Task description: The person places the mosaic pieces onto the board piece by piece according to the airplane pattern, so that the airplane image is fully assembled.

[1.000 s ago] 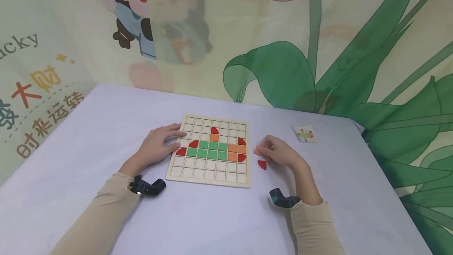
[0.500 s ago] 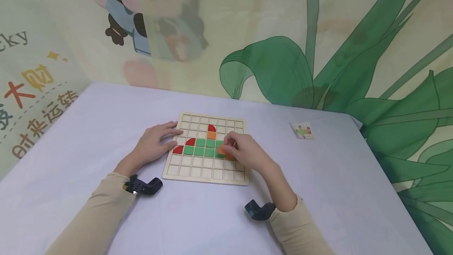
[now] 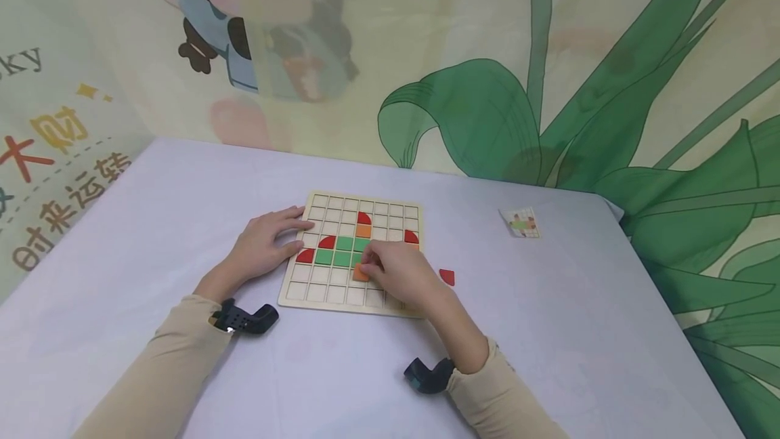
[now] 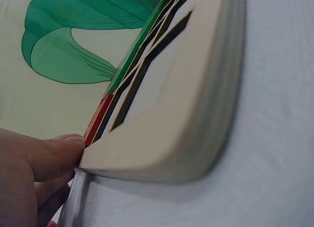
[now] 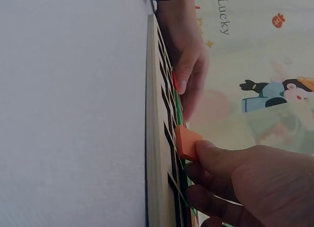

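A wooden grid board [image 3: 307, 293] lies on the table with green, red and orange tiles set in its cells. My left hand [image 3: 258, 246] rests at the board's left edge, fingers extended; in the left wrist view its thumb [image 4: 61, 156] touches the edge by a red tile. My right hand [image 3: 405, 273] is over the board, pinching an orange square tile [image 3: 361, 273] just below the green tiles [image 3: 332, 257]. From the right wrist, that tile looks tilted between thumb and fingers, low over the grid. The right hand hides several cells on the board's right side.
A loose red quarter-round tile [image 3: 447, 277] lies on the table to the right of the board. Farther back on the right sits a small patterned card [image 3: 521, 223]. A printed backdrop [image 3: 475, 114] rises behind the white-covered table [image 3: 317, 378].
My right hand has carried the orange square tile leftward from beside the board to over its lower middle. The left hand keeps its place at the board's edge. The head view has shifted slightly.
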A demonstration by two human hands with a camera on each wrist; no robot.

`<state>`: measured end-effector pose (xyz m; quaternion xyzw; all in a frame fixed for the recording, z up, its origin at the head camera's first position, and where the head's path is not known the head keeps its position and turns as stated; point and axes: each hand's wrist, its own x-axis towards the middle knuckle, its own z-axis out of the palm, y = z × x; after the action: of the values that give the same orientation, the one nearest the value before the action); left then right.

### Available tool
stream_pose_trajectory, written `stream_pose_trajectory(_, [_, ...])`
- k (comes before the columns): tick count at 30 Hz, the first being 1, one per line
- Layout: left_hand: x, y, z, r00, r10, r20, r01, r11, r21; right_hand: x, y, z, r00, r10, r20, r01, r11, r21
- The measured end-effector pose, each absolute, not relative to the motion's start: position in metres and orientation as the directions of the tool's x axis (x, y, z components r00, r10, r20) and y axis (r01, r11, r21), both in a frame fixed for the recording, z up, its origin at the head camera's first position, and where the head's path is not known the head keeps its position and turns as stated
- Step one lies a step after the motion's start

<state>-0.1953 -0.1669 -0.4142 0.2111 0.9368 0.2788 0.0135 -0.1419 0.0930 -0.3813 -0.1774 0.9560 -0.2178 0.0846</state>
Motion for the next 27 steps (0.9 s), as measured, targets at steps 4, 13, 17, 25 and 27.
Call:
stream_pose_trajectory(4, [-0.196, -0.168, -0.414, -0.910, 0.405, 0.093, 0.390, 0.755, 0.528, -0.141, 0.088, -0.382, -0.922, -0.379, -0.078, -0.315, 0.852, -0.417])
stream_pose_trajectory(13, [-0.196, -0.167, -0.415, -0.911, 0.402, 0.091, 0.387, 0.758, 0.524, -0.137, 0.080, -0.383, -0.923, -0.379, -0.061, -0.340, 0.882, -0.326])
stream_pose_trajectory(17, [-0.196, -0.167, -0.415, -0.910, 0.404, 0.094, 0.390, 0.757, 0.524, -0.136, 0.081, -0.383, -0.919, -0.391, -0.056, -0.356, 0.880, -0.313])
stream_pose_trajectory(25, [-0.196, -0.166, -0.414, -0.912, 0.401, 0.083, 0.382, 0.759, 0.527, -0.134, 0.081, -0.382, -0.914, -0.403, -0.043, -0.375, 0.882, -0.287])
stream_pose_trajectory(27, [-0.196, -0.166, -0.414, -0.912, 0.402, 0.082, 0.381, 0.759, 0.527, -0.134, 0.080, -0.383, -0.917, -0.397, -0.039, -0.369, 0.882, -0.293])
